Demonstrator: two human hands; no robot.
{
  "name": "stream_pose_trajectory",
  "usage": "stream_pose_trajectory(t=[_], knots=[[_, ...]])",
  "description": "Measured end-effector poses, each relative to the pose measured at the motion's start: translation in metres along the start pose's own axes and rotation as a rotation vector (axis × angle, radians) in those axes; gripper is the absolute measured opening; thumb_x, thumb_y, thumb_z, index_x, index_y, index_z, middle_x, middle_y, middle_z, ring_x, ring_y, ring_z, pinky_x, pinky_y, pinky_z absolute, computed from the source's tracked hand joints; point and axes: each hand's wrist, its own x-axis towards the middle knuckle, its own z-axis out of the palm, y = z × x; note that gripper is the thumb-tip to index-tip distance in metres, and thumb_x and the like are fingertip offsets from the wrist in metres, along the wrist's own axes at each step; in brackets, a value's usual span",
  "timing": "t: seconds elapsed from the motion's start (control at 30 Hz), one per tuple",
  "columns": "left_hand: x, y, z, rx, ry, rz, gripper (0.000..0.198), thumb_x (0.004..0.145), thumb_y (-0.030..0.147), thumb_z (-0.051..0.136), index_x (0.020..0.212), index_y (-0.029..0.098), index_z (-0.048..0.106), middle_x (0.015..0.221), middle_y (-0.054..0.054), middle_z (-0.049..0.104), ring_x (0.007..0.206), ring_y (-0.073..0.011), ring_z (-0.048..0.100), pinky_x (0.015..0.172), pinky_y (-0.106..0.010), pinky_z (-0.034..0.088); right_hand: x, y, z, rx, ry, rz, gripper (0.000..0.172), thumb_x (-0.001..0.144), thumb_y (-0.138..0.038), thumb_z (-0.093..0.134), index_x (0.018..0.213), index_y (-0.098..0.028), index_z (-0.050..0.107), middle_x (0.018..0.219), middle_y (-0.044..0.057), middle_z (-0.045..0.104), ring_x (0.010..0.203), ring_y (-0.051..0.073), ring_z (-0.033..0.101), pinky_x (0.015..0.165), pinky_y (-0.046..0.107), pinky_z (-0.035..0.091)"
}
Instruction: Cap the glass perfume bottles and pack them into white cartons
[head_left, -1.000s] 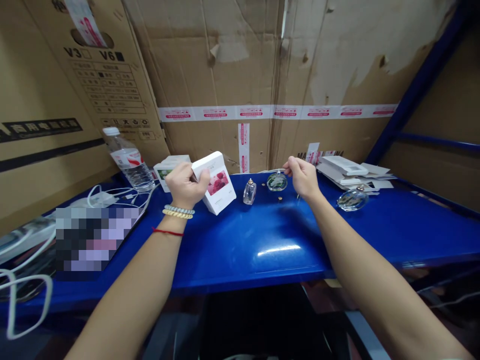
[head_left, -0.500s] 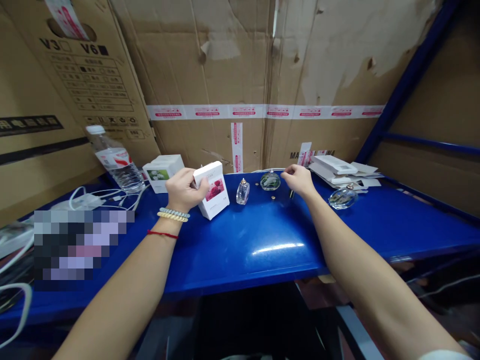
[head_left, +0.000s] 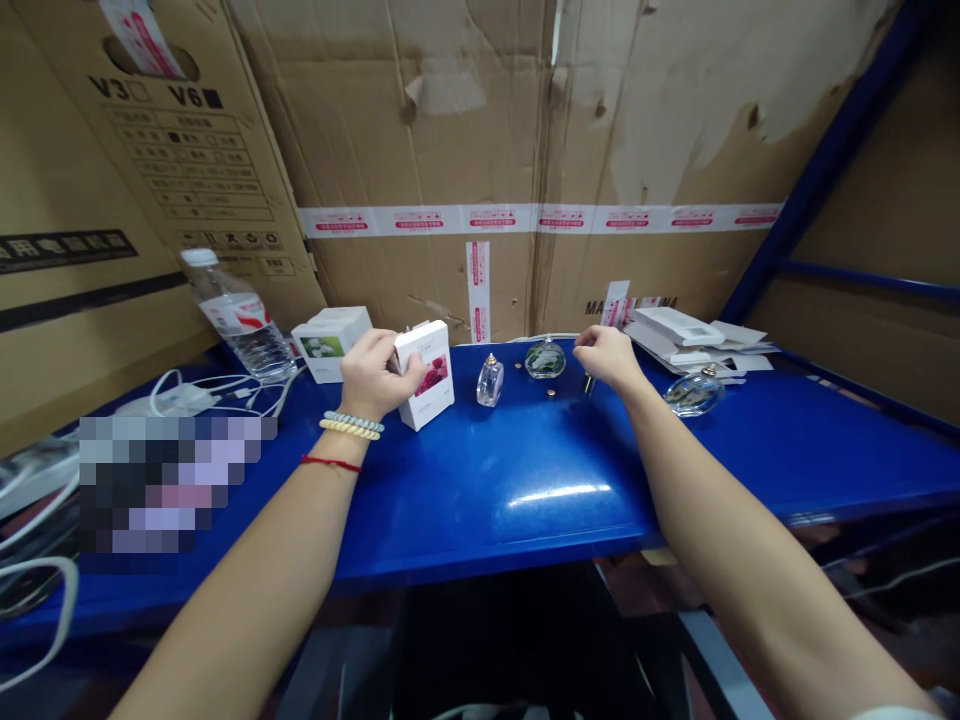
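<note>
The left hand [head_left: 373,375] has its fingers closed around the upper left of the white rose box [head_left: 425,398], thumb flat on the printed face, with the box nearly upright left of the middle of the blue surface [head_left: 450,500]. The right hand [head_left: 606,355] has its fingers curled together just above a small dark cylinder [head_left: 589,385]; the fingertips are partly hidden, so I cannot tell how far apart they are or whether they have hold of it. Against the frame from 1.0 s ago, the rose box stands straighter where it had been tipped over to the side, and the dark cylinder shows more plainly below the right hand. Counting up, there are 3 glass bottles: 1 clear bottle [head_left: 490,381] right of the rose box, 1 greenish bottle [head_left: 545,359] behind and left of the cylinder, and 1 oval bottle [head_left: 694,394] beyond the right forearm. There are 2 tiny gold-coloured pieces [head_left: 551,393] near the greenish bottle, 1 water bottle [head_left: 242,320] leaning at the left, and at least 1 green-pictured white box [head_left: 324,348] behind the left hand.
</note>
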Motion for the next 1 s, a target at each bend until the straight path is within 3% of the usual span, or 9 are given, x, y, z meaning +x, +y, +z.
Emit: stream_pose_trajectory(t=[0.13,0.23,0.37,0.5,0.6,0.67,0.77,0.87,1.0], knots=[[0.001,0.000,0.000,-0.062,0.008,-0.030,0.015,0.066,0.033,0.060,0.070,0.019,0.056,0.083,-0.008,0.068,0.075,-0.0207,0.063,0.068,-0.035,0.053,0.000,-0.002,-0.008,-0.008,0.024,0.032,0.023,0.065,-0.019,0.056,0.082,-0.014,0.072,0.081,0.008,0.071,0.079,0.019,0.063,0.075,0.028,0.047],[0.002,-0.002,0.000,-0.122,0.046,-0.058,0.023,0.063,0.035,0.063,0.078,0.020,0.055,0.092,-0.009,0.066,0.085,-0.0236,0.064,0.075,-0.038,0.054,0.001,0.001,-0.008,-0.011,0.004,0.025,0.030,0.066,-0.024,0.060,0.090,-0.013,0.072,0.089,0.010,0.071,0.084,0.020,0.063,0.081,0.030,0.048],[0.008,-0.003,-0.004,-0.148,0.131,-0.083,0.043,0.059,0.035,0.063,0.097,0.019,0.051,0.107,-0.012,0.059,0.097,-0.0266,0.060,0.071,-0.038,0.053,0.002,0.003,0.002,-0.029,-0.005,-0.100,0.041,0.065,-0.023,0.060,0.104,-0.012,0.068,0.106,0.012,0.068,0.098,0.022,0.061,0.090,0.032,0.047],[0.011,0.017,-0.010,-0.067,0.294,0.074,0.050,0.058,0.030,0.067,0.103,0.020,0.046,0.111,-0.013,0.052,0.107,-0.0307,0.054,0.085,-0.048,0.051,-0.006,-0.007,0.009,-0.006,0.147,-0.293,0.025,0.067,-0.018,0.056,0.088,-0.015,0.068,0.097,0.011,0.067,0.095,0.023,0.058,0.090,0.034,0.046],[0.003,0.054,-0.007,-0.110,0.175,0.213,0.044,0.065,0.024,0.068,0.103,0.024,0.046,0.103,-0.007,0.054,0.099,-0.0251,0.058,0.087,-0.047,0.052,-0.015,-0.019,0.006,0.075,0.174,-0.364,0.014,0.067,-0.016,0.053,0.075,-0.016,0.064,0.082,0.007,0.066,0.082,0.019,0.057,0.081,0.030,0.046],[-0.006,0.080,0.002,-0.194,0.035,0.242,0.036,0.071,0.022,0.066,0.102,0.023,0.048,0.096,-0.004,0.057,0.090,-0.0207,0.061,0.080,-0.040,0.055,-0.019,-0.025,0.002,0.122,0.049,-0.360,0.014,0.066,-0.016,0.053,0.073,-0.016,0.064,0.070,0.003,0.064,0.068,0.015,0.055,0.071,0.027,0.043],[-0.020,0.104,0.021,-0.213,-0.167,-0.029,0.041,0.076,0.027,0.067,0.111,0.016,0.049,0.104,-0.011,0.059,0.091,-0.0219,0.063,0.080,-0.039,0.057,-0.020,-0.028,-0.002,0.062,-0.231,-0.363,0.013,0.064,-0.018,0.056,0.072,-0.016,0.066,0.059,-0.001,0.060,0.057,0.011,0.051,0.062,0.024,0.039],[-0.031,0.102,0.041,-0.178,-0.292,-0.228,0.059,0.073,0.036,0.074,0.120,0.013,0.049,0.112,-0.017,0.061,0.093,-0.0261,0.066,0.083,-0.041,0.057,-0.019,-0.027,-0.001,-0.137,-0.377,-0.334,0.004,0.063,-0.022,0.064,0.064,-0.019,0.064,0.055,0.000,0.057,0.056,0.013,0.050,0.059,0.025,0.037],[-0.037,0.085,0.057,-0.172,-0.385,-0.357,0.061,0.070,0.043,0.076,0.117,0.011,0.054,0.095,-0.017,0.070,0.087,-0.0290,0.069,0.078,-0.038,0.056,-0.021,-0.028,0.007,-0.276,-0.477,-0.210,0.023,0.060,-0.031,0.076,0.056,-0.021,0.056,0.053,0.002,0.053,0.055,0.015,0.050,0.058,0.028,0.040]])
